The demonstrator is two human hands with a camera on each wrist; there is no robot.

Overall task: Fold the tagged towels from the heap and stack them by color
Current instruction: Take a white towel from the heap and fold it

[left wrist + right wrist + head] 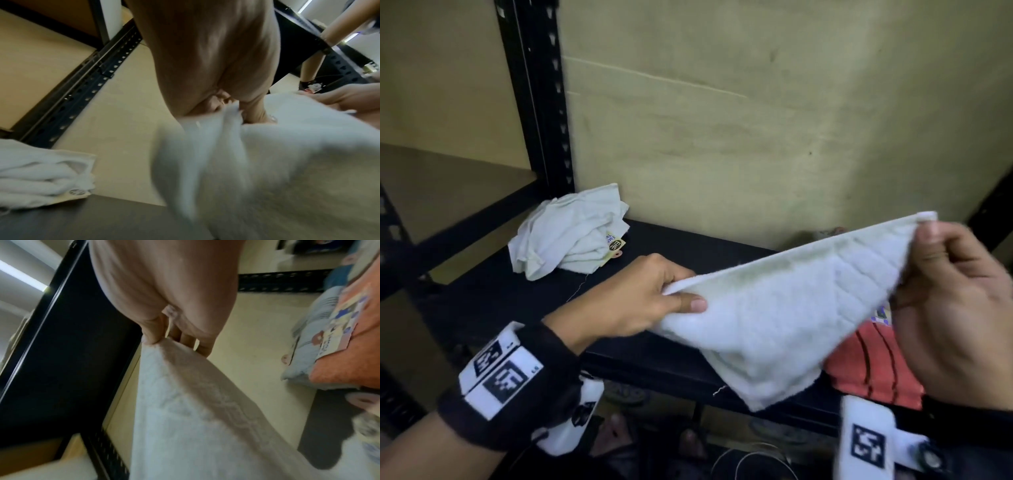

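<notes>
A white towel (774, 308) hangs stretched in the air above the black shelf (654, 246). My left hand (650, 298) pinches its left corner between thumb and fingers. My right hand (945, 284) pinches the upper right corner, held higher. The towel (267, 162) fills the left wrist view under my left hand (236, 107). In the right wrist view my right hand (164, 337) grips the towel's edge (195, 402). A stack of white towels (571, 229) with a paper tag lies at the shelf's back left. An orange striped towel (873, 363) lies under the held towel at the right.
A black slotted upright (537, 96) stands at the back left beside the beige wall (756, 120). A light blue towel (308, 345) and the orange one (349, 337) with a tag are piled at the right. The shelf's front edge (654, 370) runs below my hands.
</notes>
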